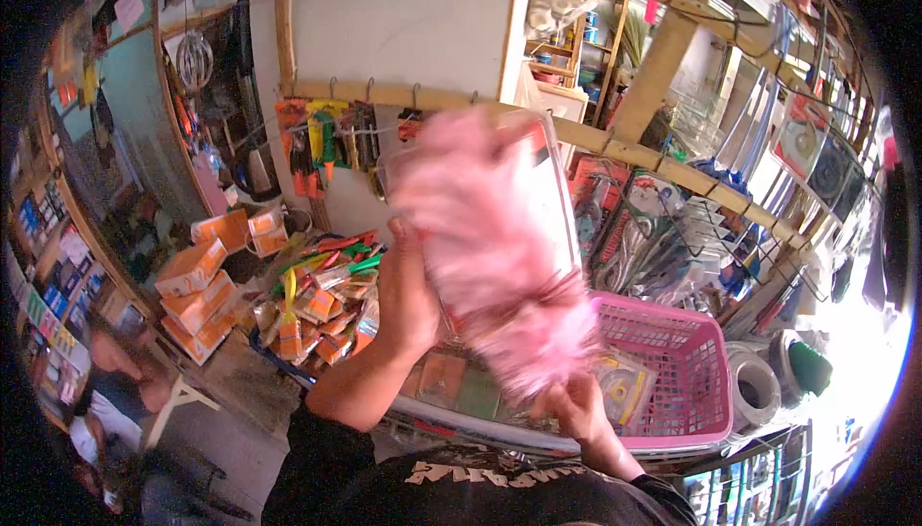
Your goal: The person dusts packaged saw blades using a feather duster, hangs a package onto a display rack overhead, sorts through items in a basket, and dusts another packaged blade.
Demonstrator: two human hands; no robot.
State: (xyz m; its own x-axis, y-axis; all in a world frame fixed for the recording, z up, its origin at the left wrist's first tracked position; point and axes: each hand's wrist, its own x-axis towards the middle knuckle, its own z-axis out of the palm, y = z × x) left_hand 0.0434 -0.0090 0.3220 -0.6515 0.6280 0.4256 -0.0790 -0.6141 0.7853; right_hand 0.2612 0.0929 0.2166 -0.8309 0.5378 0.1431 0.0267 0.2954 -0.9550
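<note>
A pink fluffy cloth [480, 228], smeared by motion, lies across the front of a flat, clear-edged case [554, 190] with a pale inside. My left hand [411, 291] grips the case at its left side, thumb up. Low on the right, my right hand [576, 411] is closed on the bottom end of the pink cloth. The cloth hides most of the case, so its contents do not show. Just right of my right hand stands a pink plastic basket [727, 372] with round packaged items [622, 390] in it.
Left of my left arm is a heap of orange-labelled packaged goods [322, 310], beside orange boxes [200, 300]. Hooks and hanging tools [331, 137] line a wooden rail ahead. Rolls of tubing [752, 382] stand at right. A seated person [125, 382] is at far left.
</note>
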